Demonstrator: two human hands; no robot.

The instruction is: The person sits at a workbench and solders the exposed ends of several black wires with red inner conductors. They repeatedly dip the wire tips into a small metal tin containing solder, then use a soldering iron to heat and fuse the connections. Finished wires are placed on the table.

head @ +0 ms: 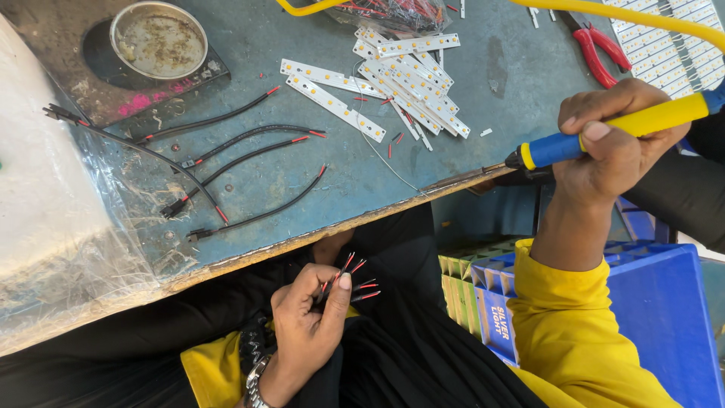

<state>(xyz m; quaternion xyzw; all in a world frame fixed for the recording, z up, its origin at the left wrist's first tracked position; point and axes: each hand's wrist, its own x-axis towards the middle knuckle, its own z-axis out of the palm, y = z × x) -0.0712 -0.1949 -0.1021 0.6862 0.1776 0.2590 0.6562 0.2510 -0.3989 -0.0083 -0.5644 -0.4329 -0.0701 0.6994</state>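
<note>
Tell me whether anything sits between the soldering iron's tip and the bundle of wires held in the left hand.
The table edge does. The soldering iron, held in the right hand, has its tip over the tabletop near that edge, while the left hand pinches the red and black wires lower down, in front of the table and over the lap.

Tabletop mid-right patch bare, open to approach from the edge. Left blocked by a plastic-wrapped white bundle. Black wire leads sprawl across the centre-left; white LED strips piled top centre; metal tin top left; red pliers top right. Blue crate fills space below the edge, right.
</note>
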